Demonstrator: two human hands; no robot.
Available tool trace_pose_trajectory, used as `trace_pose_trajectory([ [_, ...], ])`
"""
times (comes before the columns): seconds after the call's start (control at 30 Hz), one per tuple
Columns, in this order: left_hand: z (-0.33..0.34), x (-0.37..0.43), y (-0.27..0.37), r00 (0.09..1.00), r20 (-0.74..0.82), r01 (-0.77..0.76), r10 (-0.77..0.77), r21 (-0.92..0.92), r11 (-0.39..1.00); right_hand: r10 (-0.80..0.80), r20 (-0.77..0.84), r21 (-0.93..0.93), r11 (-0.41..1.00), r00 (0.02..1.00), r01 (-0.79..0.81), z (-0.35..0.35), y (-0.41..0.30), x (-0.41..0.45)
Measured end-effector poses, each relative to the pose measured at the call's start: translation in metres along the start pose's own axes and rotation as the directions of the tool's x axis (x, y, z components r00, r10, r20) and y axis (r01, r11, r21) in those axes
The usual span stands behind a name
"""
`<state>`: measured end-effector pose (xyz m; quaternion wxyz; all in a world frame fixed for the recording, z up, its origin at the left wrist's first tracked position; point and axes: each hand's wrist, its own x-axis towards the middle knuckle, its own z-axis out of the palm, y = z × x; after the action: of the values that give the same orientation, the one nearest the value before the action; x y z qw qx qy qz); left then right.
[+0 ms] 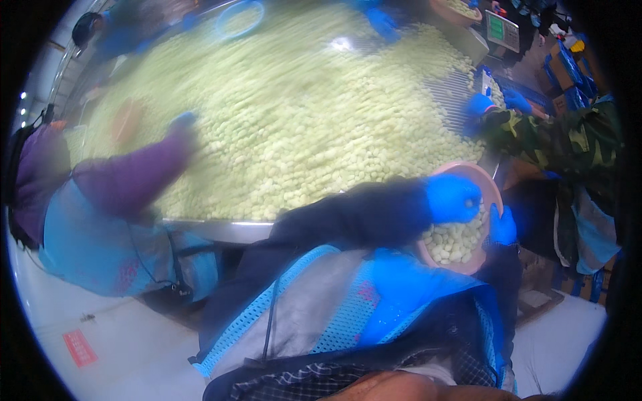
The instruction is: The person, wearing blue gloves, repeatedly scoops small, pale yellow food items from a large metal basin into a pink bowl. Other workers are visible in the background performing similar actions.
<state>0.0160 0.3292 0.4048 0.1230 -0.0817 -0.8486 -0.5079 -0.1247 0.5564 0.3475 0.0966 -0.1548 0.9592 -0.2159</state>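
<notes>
A pink plastic basin [493, 193] holding pale green bean-like pieces [451, 243] is tilted at the near right edge of a metal table [246, 226]. My left hand [454, 199], in a blue glove, reaches across into the basin, over the pieces. Its fingers look curled, but blur hides whether they hold any. My right hand [502, 226], also blue-gloved, grips the basin's right rim. A broad layer of similar pieces [321, 130] covers much of the table beyond the basin.
At left, a person in purple sleeves [135, 175] reaches over the table. At right, a person in camouflage sleeves [531, 133] works near a ridged metal surface [451, 103]. A scale [502, 31], a blue-rimmed basin [241, 19] and boxes [567, 70] stand farther off.
</notes>
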Motion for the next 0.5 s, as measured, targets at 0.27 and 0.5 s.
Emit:
trace_pose_trajectory([
  [0.27,0.051,-0.022,-0.024,0.995,-0.073,-0.052,0.070,0.224,0.973,-0.076,0.050,-0.038,0.996,0.996,0.078,0.006,-0.013,0.008],
  [0.5,-0.031,-0.063,-0.022,0.898,-0.420,0.161,-0.132,0.034,0.986,-0.186,0.105,-0.027,0.981,0.977,0.190,-0.004,-0.035,0.021],
])
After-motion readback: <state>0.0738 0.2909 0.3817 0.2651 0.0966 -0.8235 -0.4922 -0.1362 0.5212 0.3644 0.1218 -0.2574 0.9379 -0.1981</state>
